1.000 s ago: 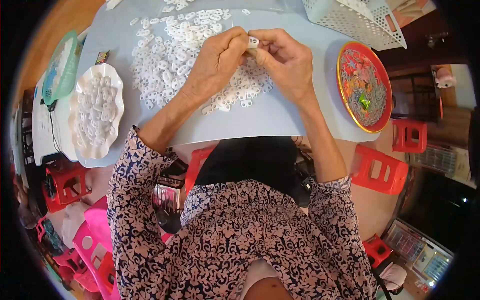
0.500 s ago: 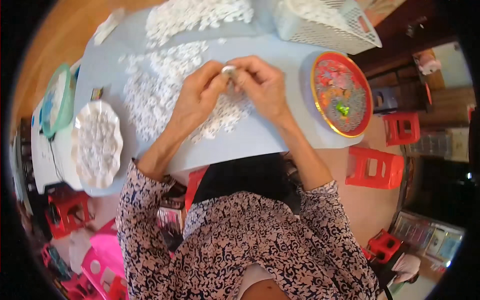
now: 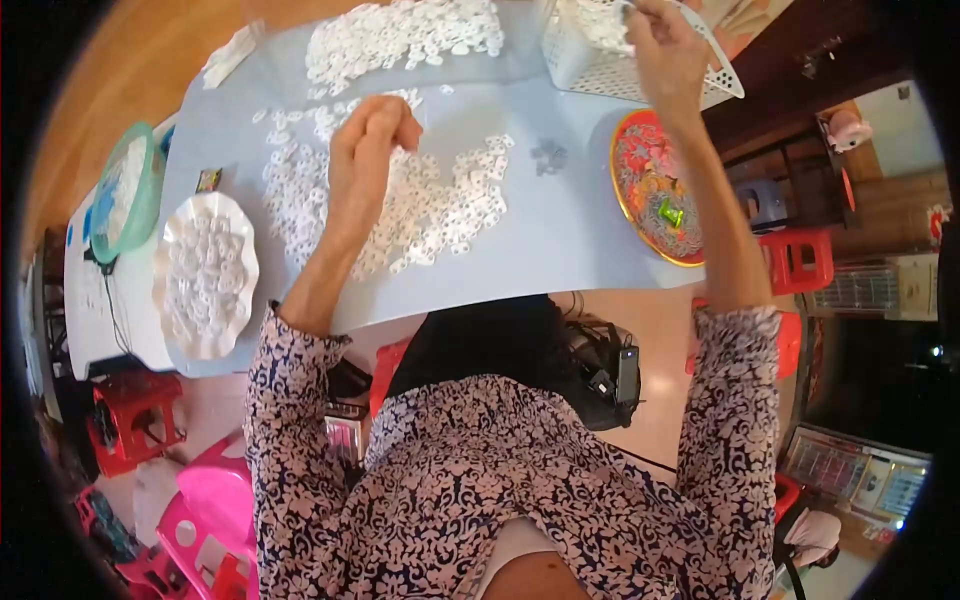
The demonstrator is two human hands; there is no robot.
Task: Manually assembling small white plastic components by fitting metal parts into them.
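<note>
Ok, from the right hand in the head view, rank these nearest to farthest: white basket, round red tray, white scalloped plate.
From the right hand:
1. White basket, right under the hand at the table's far edge.
2. Round red tray, below it on the right.
3. White scalloped plate, far across on the left.

We see bare table (image 3: 560, 235) between white rings (image 3: 420, 200) and red tray (image 3: 655, 190); white basket (image 3: 610, 55) blocks beyond.

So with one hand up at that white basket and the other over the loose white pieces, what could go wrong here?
The right hand is raised at the rim of the white basket; a piece might drop outside it. The left hand hangs over the loose white pieces and could scatter them. Some lie near the table's front edge and might slide off.
</note>
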